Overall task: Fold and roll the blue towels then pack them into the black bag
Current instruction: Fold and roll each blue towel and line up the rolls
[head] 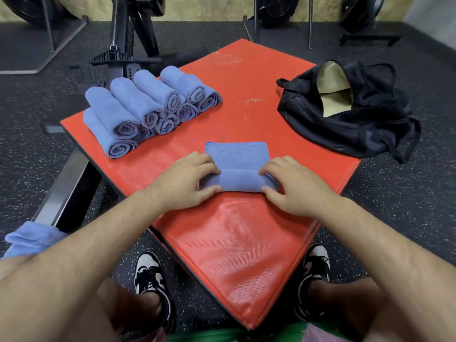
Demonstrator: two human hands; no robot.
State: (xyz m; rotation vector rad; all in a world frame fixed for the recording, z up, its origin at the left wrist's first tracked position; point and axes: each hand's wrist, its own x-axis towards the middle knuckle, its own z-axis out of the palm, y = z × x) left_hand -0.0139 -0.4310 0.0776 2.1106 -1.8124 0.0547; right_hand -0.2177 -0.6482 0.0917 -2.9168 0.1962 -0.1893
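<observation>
Nearest the camera, two black-and-white sneakers [150, 275] stand on speckled rubber floor [394, 193], one on each side of the closest corner of a red padded counter [237, 255] with a woven vinyl skin. At the left edge, a loose, crumpled blue cloth [32, 239] lies beside the left forearm.

Further in, a blue terry towel [240, 156] rests on the counter top. Its near part is wound into a soft cylinder, and its far part is still flat and rectangular with a stitched hem. The left hand [187, 178] grips the roll's left end, fingers curled over the top and thumb at the near side. The right hand [293, 186] pinches the right end the same way.

Beyond, on the counter's left part, a stack of rolled towels [148, 107] sits in two layers with the spiral ends facing the viewer. At the right corner, well apart from the stack, the black bag [352, 109] slumps open, limp and wrinkled, showing a pale tan lining.

Black metal gym equipment [128, 45] stands farthest back against a tan wall.
</observation>
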